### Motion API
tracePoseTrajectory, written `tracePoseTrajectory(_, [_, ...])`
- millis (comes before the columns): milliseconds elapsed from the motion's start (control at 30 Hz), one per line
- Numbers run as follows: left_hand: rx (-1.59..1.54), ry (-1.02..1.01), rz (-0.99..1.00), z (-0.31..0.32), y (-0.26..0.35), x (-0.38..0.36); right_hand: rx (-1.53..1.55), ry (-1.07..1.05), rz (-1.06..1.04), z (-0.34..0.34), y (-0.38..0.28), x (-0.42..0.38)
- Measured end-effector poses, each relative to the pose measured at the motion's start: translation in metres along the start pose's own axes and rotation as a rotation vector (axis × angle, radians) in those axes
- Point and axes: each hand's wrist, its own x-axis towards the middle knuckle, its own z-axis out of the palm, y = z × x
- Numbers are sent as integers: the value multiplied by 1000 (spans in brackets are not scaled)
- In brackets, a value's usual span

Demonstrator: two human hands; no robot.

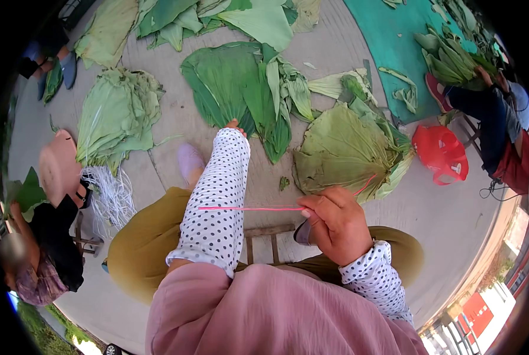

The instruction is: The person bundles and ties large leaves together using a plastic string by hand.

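Note:
My left hand (235, 126) reaches forward, its fingers partly hidden by the sleeve, closed at the narrow end of a fanned green lotus leaf (220, 80). That leaf lies on the ground with other drooping green leaves (273, 100) beside it. In my right hand (338, 222), a pink string (252, 208) is pinched between thumb and fingers. One end stretches left across my sleeve; another pink piece shows beyond the knuckles, over a stack of yellowish-green leaves (338, 148).
More leaves (217, 18) lie ahead, and a pale leaf stack (119, 112) is at left above white strings (107, 198). A red plastic basket (442, 155) stands at right near a green mat (388, 59). Co-workers (483, 118) sit on both sides. A wooden stool (263, 234) is between my legs.

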Motion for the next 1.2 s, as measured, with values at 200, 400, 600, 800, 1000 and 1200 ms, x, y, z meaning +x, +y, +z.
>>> tracePoseTrajectory(200, [141, -20, -97, -6, 23, -11, -31, 27, -56, 6, 3, -5])
tracePoseTrajectory(400, [643, -100, 6, 3, 3, 127, -40, 33, -81, 10, 3, -16])
tracePoseTrajectory(600, [1061, 130, 106, 17, 34, -12, -86, -23, -29, 10, 3, -12])
tracePoseTrajectory(800, [983, 320, 351, 25, -5, 50, -95, -65, -7, 13, 2, -1])
tracePoseTrajectory(1000, [382, 261, 503, 6, 3, -16, -39, -34, -24, 20, -1, 5])
tracePoseTrajectory(1200, [43, 263, 724, -32, -32, -51, -57, 3, -51, 19, 4, -8])
